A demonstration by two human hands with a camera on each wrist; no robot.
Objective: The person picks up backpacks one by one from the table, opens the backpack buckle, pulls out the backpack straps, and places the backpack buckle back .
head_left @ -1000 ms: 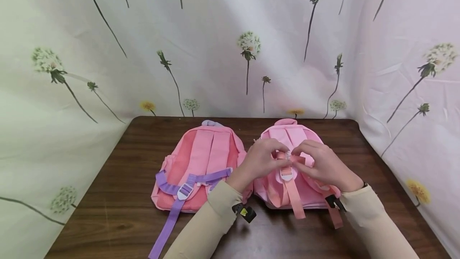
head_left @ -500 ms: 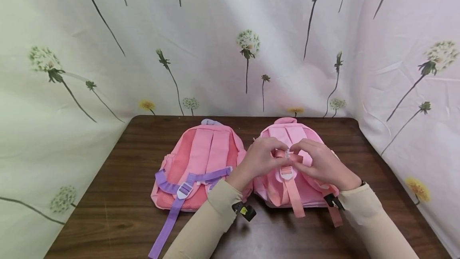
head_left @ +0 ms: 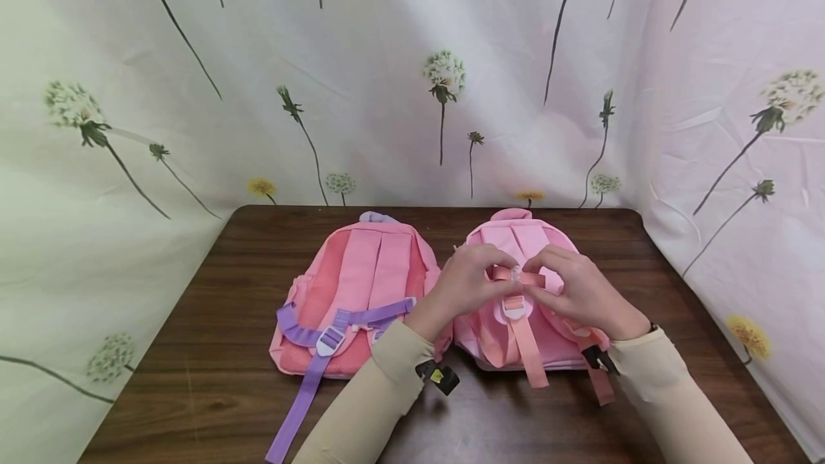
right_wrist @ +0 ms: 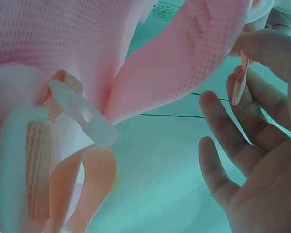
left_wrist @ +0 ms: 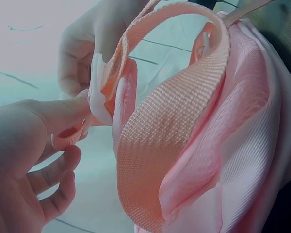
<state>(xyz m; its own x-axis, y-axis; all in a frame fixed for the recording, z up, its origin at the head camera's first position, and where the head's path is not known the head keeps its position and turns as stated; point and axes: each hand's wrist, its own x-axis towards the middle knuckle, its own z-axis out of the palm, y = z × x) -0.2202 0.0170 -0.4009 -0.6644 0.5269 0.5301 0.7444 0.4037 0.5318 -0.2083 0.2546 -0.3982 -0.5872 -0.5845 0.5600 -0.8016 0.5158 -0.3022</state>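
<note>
The right-hand pink backpack [head_left: 561, 353] lies on the table with its shoulder straps facing up. Above it my left hand [head_left: 460, 285] pinches an orange webbing strap [head_left: 501, 274] beside a small clear plastic piece [head_left: 515, 274]. From the other side, my right hand [head_left: 583, 296] pinches the same webbing, its short end [right_wrist: 240, 87] between thumb and fingers in the right wrist view. A white strap buckle [head_left: 514, 308] hangs just below the fingertips, with a loose orange tail [head_left: 528, 356] running down from it. The thumbs partly hide the clear piece.
A second pink backpack [head_left: 361, 271] with purple straps lies to the left, its purple strap tail [head_left: 296, 410] reaching toward the near edge. Both bags rest on a dark wooden table [head_left: 213, 349]. A dandelion-print cloth [head_left: 387, 113] hangs behind.
Both hands stay at the strap and keep their pinch, with only tiny finger shifts. The whole scene has slid slightly upward in the head view.
</note>
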